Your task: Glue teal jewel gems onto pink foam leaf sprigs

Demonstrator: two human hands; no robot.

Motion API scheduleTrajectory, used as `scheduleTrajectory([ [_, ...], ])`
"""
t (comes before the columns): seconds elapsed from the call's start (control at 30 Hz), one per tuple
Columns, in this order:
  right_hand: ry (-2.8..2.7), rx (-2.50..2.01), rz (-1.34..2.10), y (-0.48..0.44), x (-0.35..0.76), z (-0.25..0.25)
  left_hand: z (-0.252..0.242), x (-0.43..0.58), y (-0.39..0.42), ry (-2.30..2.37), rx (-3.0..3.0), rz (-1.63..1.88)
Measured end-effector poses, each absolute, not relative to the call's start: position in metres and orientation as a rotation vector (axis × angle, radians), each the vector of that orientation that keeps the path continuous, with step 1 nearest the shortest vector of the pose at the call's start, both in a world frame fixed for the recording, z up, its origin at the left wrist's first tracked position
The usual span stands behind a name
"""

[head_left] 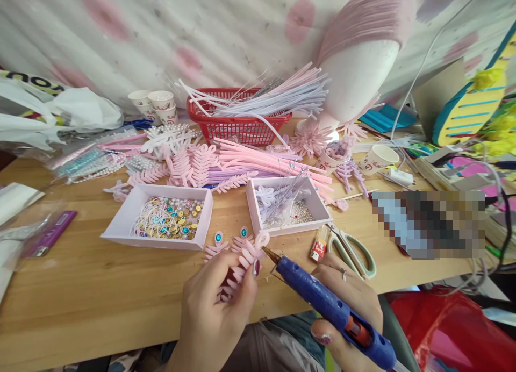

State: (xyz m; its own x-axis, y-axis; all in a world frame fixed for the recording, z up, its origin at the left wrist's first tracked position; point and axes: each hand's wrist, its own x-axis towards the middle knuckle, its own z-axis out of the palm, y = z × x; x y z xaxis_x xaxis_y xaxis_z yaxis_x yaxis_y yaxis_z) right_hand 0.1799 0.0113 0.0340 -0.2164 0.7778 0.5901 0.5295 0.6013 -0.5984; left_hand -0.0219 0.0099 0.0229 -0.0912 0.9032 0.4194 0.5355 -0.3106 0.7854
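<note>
My left hand (215, 302) is closed on a pink pipe-cleaner leaf sprig (236, 278) with a curled loop at its top. In my right hand (350, 302) is a blue hot glue gun (318, 291), its nozzle pointing left at the loop; whether the tip touches it I cannot tell. Two more pink sprigs, each topped by a teal gem (218, 237), lie just behind my left hand. Left of them stands a white box (157, 243) of gems, gold pieces and white cord. Another white box (290, 227) holds beads and wire stems.
Scissors (365, 259) and a lighter (320, 243) lie beside my right hand. Behind the boxes are pink pipe cleaners (245, 159) and a red basket (237, 131). A white head form (363, 81) and paper cups (379, 158) stand at the back. A purple box cutter (52, 232) lies left.
</note>
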Motion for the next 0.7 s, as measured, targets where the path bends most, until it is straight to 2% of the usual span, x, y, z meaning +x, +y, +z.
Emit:
scheduleTrajectory([
  [0.2,-1.921,-1.027,0.312,0.011,0.179,0.035,0.023,-0.020,0.010,1.565,1.789,1.357],
  [0.4,-1.921,-1.031,0.434,0.007,0.187,0.022,0.022,-0.020,0.010,1.556,1.786,1.379],
  [0.7,-1.871,-1.040,0.285,0.009,0.182,0.027,0.022,-0.020,0.007,1.586,1.746,1.324],
])
